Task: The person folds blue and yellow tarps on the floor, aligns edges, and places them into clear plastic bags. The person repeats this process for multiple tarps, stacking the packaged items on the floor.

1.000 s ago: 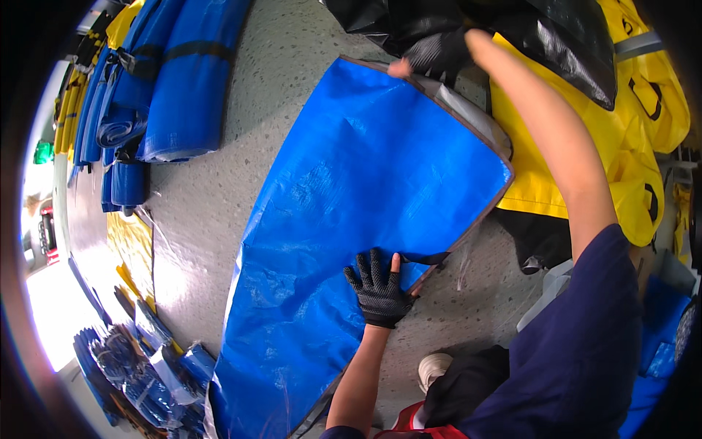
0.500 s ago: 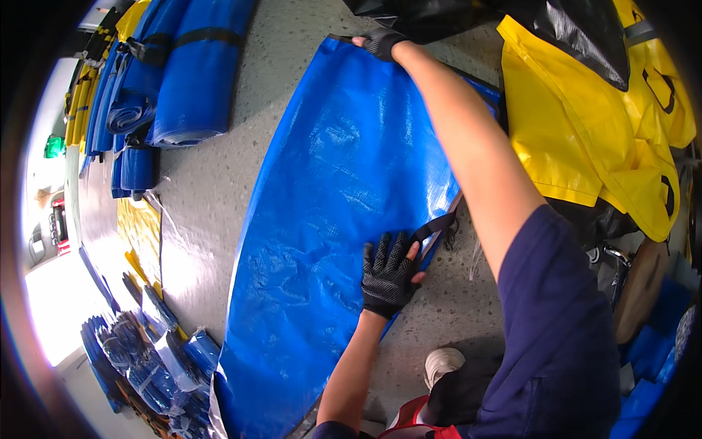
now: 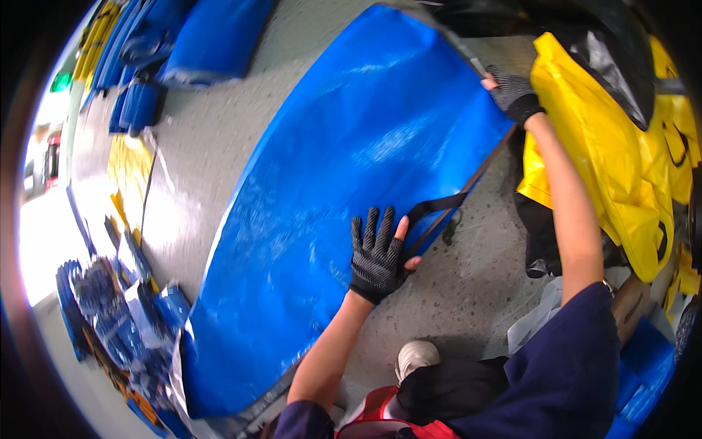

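A large blue tarpaulin piece [image 3: 329,146] lies spread on the floor, its surface glossy and creased. My left hand [image 3: 376,256], in a black dotted glove with bare thumb tip, rests flat on it with fingers spread. A black strap [image 3: 439,205] runs beside that hand along the tarpaulin's right edge. At the far right corner my right hand [image 3: 512,95], gloved likewise, closes on the tarpaulin's edge; its fingers are partly hidden. A dark strip [image 3: 464,53] borders the far edge beside it.
Yellow sheeting [image 3: 585,161] with black handles lies at the right, under black sheeting [image 3: 614,66]. Blue rolls [image 3: 216,44] are at the far left. Bundled blue pieces in clear wrap [image 3: 121,322] lie at the near left. My shoe [image 3: 417,358] stands near the tarpaulin's near right side.
My right hand has moved right along the tarpaulin's far edge, from its far left corner to the far right one. The left hand stays flat on the tarpaulin. The view has shifted.
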A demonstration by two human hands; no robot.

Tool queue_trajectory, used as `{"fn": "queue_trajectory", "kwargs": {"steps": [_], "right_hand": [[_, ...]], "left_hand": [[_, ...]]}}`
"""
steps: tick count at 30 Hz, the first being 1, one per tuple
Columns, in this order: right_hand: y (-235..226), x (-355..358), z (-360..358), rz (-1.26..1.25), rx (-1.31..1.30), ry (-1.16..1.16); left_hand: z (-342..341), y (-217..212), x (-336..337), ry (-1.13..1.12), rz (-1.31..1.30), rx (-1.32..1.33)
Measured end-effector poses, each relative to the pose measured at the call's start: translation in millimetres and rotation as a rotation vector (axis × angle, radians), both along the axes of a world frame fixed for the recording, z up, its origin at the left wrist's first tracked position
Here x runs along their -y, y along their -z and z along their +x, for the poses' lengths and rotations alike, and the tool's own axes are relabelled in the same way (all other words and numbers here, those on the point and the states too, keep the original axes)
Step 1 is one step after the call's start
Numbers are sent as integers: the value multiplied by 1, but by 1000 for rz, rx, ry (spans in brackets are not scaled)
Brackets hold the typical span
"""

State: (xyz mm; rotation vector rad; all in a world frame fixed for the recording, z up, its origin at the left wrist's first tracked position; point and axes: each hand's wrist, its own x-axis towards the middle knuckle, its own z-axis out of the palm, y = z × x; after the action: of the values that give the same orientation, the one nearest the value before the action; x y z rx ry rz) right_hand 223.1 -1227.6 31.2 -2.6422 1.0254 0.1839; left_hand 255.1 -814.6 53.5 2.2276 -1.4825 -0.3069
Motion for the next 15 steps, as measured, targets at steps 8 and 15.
{"fn": "queue_trajectory", "kwargs": {"steps": [8,15], "right_hand": [[27,84,-19,-897,-81,-288],[38,-248,-11,-676,103,-520]], "left_hand": [[1,36,-21,-80,-39,-9],[-13,47,-46,-122,-138,-74]]}}
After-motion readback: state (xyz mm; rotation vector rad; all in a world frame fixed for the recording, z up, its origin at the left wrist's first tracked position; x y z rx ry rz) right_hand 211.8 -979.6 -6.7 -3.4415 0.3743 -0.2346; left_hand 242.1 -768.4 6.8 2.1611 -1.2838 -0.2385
